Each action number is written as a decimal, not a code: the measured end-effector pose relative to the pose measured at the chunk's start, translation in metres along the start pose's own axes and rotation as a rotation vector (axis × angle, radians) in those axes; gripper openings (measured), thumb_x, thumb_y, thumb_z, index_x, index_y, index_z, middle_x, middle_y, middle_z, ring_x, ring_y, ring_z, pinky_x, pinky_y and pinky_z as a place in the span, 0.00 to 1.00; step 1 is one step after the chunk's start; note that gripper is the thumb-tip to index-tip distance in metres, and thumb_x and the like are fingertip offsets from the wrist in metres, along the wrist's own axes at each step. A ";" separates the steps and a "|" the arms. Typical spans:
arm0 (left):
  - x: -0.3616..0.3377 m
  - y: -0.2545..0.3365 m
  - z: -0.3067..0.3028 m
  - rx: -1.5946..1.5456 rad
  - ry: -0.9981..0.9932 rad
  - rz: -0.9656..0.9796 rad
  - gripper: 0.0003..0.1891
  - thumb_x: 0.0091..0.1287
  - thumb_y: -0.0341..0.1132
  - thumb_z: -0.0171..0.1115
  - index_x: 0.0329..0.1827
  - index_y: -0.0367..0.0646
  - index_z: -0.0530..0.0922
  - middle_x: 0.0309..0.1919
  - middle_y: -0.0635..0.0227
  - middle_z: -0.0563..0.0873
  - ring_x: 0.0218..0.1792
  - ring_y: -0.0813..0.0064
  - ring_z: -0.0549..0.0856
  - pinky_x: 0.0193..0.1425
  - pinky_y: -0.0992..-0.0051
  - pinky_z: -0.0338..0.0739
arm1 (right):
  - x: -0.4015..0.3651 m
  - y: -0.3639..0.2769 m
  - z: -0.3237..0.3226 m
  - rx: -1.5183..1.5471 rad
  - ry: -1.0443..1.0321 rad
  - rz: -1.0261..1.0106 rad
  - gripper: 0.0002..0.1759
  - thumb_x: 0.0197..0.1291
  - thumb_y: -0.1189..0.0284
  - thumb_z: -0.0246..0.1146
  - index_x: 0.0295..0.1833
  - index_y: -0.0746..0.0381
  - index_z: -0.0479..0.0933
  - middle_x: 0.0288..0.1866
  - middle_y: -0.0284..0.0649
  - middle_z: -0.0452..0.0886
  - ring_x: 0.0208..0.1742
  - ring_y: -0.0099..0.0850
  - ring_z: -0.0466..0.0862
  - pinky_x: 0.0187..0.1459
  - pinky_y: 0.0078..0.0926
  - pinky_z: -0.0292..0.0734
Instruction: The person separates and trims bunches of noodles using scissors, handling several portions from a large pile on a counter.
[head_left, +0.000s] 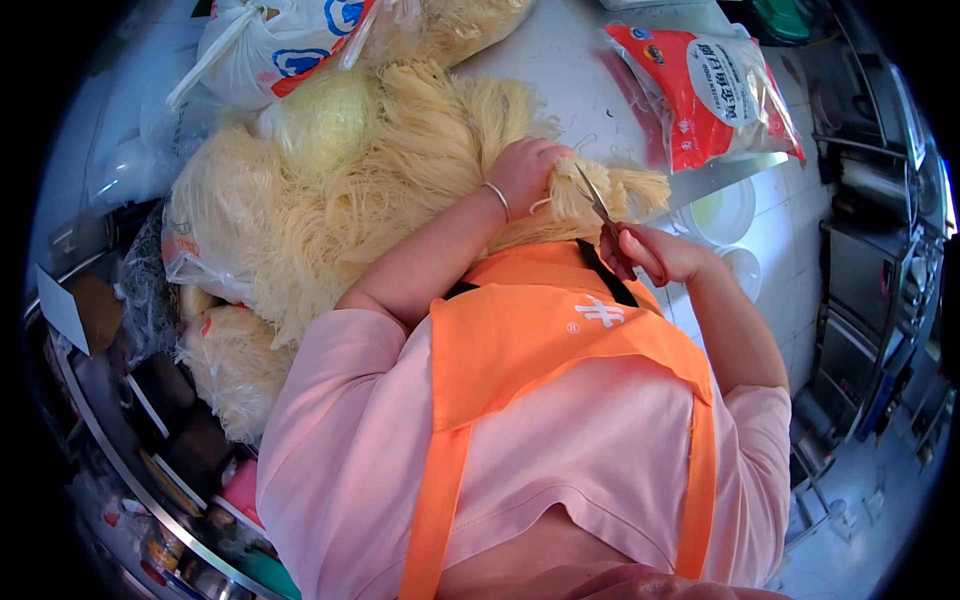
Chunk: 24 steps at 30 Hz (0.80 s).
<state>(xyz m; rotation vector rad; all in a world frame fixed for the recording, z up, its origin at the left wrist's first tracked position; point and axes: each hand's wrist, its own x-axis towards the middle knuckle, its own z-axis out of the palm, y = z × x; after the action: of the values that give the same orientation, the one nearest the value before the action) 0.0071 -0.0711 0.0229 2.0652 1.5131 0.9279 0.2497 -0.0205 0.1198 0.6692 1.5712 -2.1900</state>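
Observation:
My left hand (pixel 527 177) is closed round a bundle of pale yellow dried noodles, thin like vermicelli. The cut-looking end of this bundle (pixel 640 188) sticks out to the right of my fingers. In my right hand (pixel 655 250) is a pair of scissors (pixel 598 200) with reddish handles, its blades pointing up and left against the bundle. Whether the blades are parted is hard to make out. A large loose heap of the same noodles (pixel 400 160) spreads over the table to the left of my left hand.
A red and white printed bag (pixel 710 95) lies at the table's right. Clear plastic bags of noodles (pixel 225 200) sit at the left, and a white carrier bag (pixel 275 45) at the back. White tubs (pixel 722 212) stand below the table's right edge. Metal shelving (pixel 855 330) lines the right.

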 end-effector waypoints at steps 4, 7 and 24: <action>-0.002 0.001 0.001 0.077 0.047 0.004 0.20 0.49 0.35 0.65 0.48 0.48 0.75 0.39 0.64 0.81 0.44 0.60 0.79 0.49 0.64 0.73 | 0.010 0.004 0.013 0.084 0.180 -0.030 0.37 0.62 0.35 0.41 0.41 0.63 0.68 0.29 0.34 0.70 0.29 0.22 0.73 0.20 0.17 0.61; -0.001 0.004 0.000 0.078 0.060 -0.015 0.19 0.48 0.34 0.65 0.46 0.48 0.76 0.40 0.64 0.81 0.45 0.60 0.78 0.50 0.64 0.73 | 0.022 0.010 0.016 0.165 0.218 -0.026 0.37 0.62 0.36 0.41 0.41 0.63 0.68 0.29 0.34 0.71 0.29 0.22 0.73 0.21 0.17 0.62; 0.005 -0.002 -0.002 -0.168 -0.089 0.020 0.17 0.46 0.29 0.66 0.41 0.50 0.79 0.36 0.64 0.81 0.42 0.58 0.79 0.48 0.64 0.73 | 0.008 -0.014 -0.004 -0.176 0.084 0.069 0.36 0.61 0.37 0.45 0.37 0.64 0.69 0.26 0.34 0.72 0.27 0.22 0.74 0.28 0.20 0.70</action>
<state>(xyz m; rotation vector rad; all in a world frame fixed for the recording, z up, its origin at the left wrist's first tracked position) 0.0050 -0.0663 0.0246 1.9775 1.3247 0.9247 0.2365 -0.0130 0.1250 0.7574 1.7311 -1.9700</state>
